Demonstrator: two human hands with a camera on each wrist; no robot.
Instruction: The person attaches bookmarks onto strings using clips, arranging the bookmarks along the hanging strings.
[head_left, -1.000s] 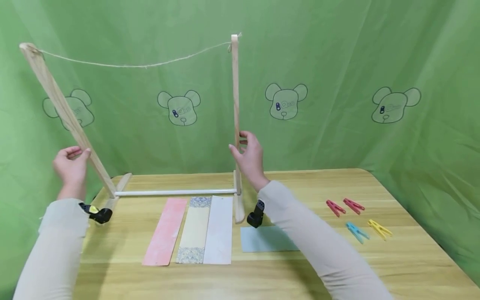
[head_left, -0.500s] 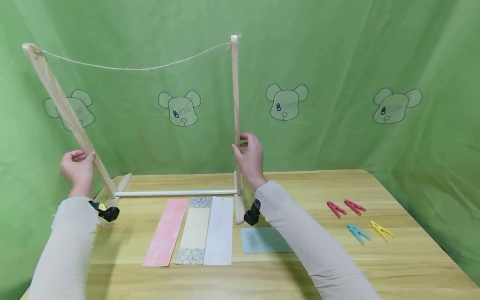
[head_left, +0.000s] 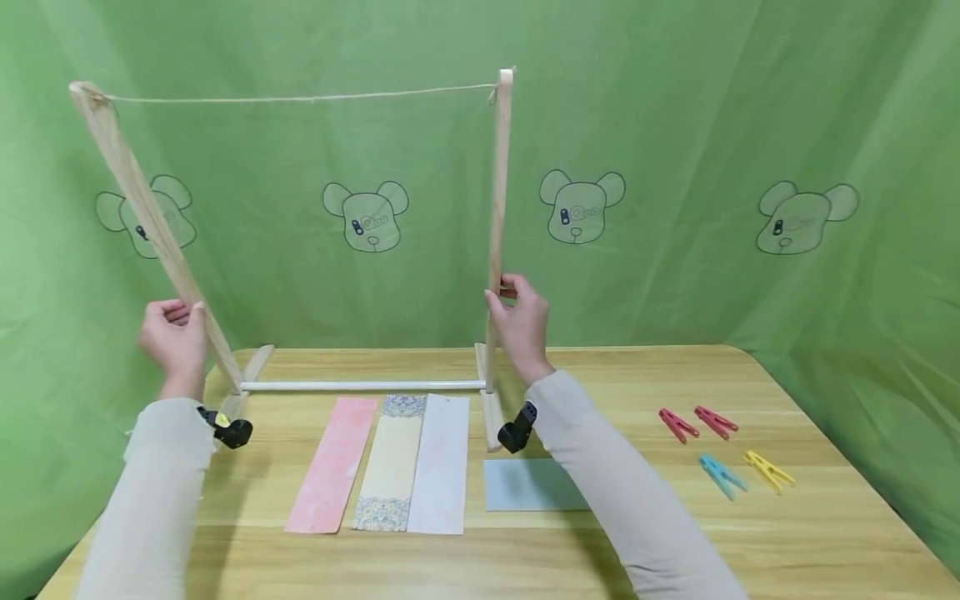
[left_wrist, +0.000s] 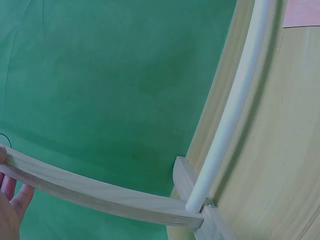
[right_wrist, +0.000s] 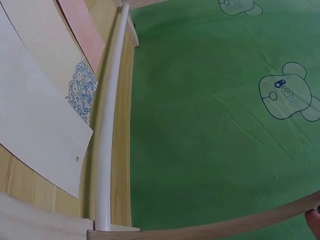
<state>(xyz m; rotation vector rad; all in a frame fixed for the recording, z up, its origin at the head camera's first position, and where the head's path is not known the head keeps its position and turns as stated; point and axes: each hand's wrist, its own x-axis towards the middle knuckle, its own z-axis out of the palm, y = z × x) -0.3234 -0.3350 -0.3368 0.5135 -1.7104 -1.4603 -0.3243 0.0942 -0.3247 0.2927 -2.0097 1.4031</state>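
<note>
A green curtain (head_left: 675,100) printed with bear heads closes the space behind the rack (head_left: 360,386) and on both sides. Under the rack is a wood-grain worktop (head_left: 420,567), its back edge just behind the white bar (left_wrist: 227,110).

The rack stands on the worktop's far left part, its bar running left to right, roughly parallel to that edge. In the head view its left post (head_left: 142,192) leans strongly outward; its right post (head_left: 500,183) is nearly upright, tipped slightly right. The left grip (head_left: 176,337) is pinched on the left post, the right grip (head_left: 521,321) on the right post, thumb and fingers together on the wood. A cord (head_left: 313,99), almost straight, joins the post tops.

The rack's left foot sits near the worktop's left edge. Before the bar, pointing away from the person, lie a pink strip (head_left: 333,467), then a patterned strip (head_left: 388,462) meeting a white strip (head_left: 442,462). A blue strip (head_left: 528,485) lies crosswise in front of the right foot (head_left: 491,417), partly hidden by the sleeve (head_left: 630,492). Wood runs on from there to four pegs (head_left: 722,477), well right of the rack.
</note>
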